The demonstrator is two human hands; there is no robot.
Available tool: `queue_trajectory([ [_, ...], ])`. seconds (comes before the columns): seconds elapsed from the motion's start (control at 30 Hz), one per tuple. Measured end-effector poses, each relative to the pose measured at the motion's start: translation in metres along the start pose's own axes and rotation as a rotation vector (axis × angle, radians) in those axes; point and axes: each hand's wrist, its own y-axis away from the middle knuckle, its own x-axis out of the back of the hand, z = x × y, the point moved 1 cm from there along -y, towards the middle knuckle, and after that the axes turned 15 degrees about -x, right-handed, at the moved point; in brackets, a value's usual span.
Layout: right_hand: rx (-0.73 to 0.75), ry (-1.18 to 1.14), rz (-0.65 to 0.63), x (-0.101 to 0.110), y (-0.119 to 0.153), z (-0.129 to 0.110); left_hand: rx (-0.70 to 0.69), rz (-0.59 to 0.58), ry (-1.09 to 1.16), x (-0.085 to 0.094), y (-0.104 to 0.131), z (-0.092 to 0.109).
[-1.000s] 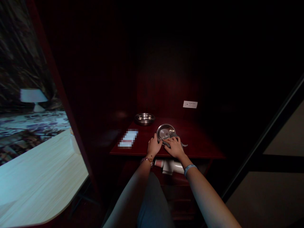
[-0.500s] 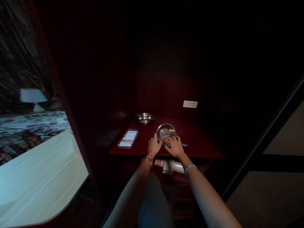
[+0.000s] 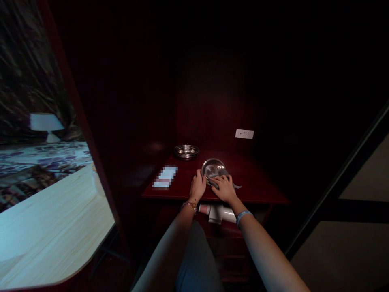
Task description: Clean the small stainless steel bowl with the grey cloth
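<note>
A shiny metal bowl [image 3: 211, 166] sits on the dark red desk top [image 3: 252, 190] in front of me, its inside facing up. My left hand [image 3: 198, 185] grips the bowl's near left rim, thumb toward the inside. My right hand [image 3: 224, 187] presses a grey cloth [image 3: 223, 172] against the bowl's near right side; a strip of the cloth hangs out to the right over the desk. Beyond and to the left stand several stacked metal bowls [image 3: 186, 152], touched by neither hand.
A blurred-out pale object [image 3: 165, 177] lies on the desk's left part. Paper cups [image 3: 223, 214] rest on a shelf below. A white socket [image 3: 244, 134] is on the back wall. Left of a dark partition are a light wooden table [image 3: 60, 227] and a white lamp [image 3: 47, 123].
The whole view has shifted slightly. My right fingers have moved a little with the cloth at the bowl's near side; the left hand keeps its hold on the rim.
</note>
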Motion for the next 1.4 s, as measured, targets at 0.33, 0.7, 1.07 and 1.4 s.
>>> queue_trajectory([
  [0.33, 0.063, 0.018, -0.053, 0.004, 0.0, 0.001, -0.023, -0.095, -0.097, -0.001, 0.001, 0.0],
  [0.7, 0.015, 0.027, 0.0, 0.002, 0.002, -0.001, -0.046, -0.043, -0.053, -0.005, -0.002, -0.003],
  [1.07, 0.05, -0.014, -0.006, -0.004, -0.002, 0.003, -0.031, -0.094, -0.136, -0.008, -0.003, -0.008],
  [1.4, 0.044, 0.01, -0.002, -0.002, -0.001, 0.0, -0.05, 0.069, 0.083, -0.005, -0.002, -0.006],
])
